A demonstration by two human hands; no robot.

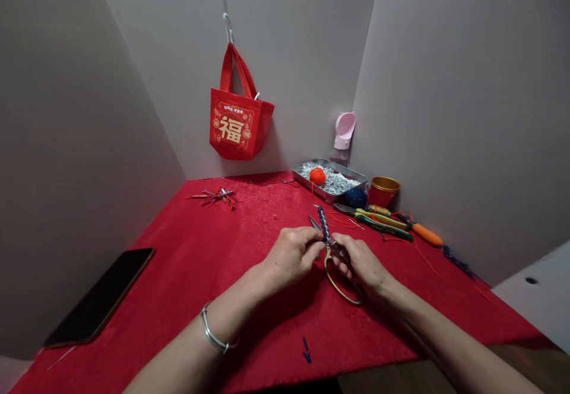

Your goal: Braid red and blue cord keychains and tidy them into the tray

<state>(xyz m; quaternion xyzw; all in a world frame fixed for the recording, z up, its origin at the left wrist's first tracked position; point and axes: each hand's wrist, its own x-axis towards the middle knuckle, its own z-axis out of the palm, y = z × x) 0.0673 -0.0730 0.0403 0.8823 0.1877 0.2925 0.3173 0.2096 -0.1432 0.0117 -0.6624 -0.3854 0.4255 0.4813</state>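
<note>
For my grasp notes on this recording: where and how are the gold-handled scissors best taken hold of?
The scissors are probably best gripped by the gold loop, from the near side: it lies toward the person, while the pointed blade faces away. The right hand partly covers them, so the loop's exposed curve seems easiest.

Mid-frame, the braided strip is dark blue with silver; the scissors have gold handles. The bag at upper centre is red with pale-gold lettering, the yarn ball right of centre bright orange.

Dim, soft light; faint shadow beside red bag; wide-angle stretch at edges.
</note>
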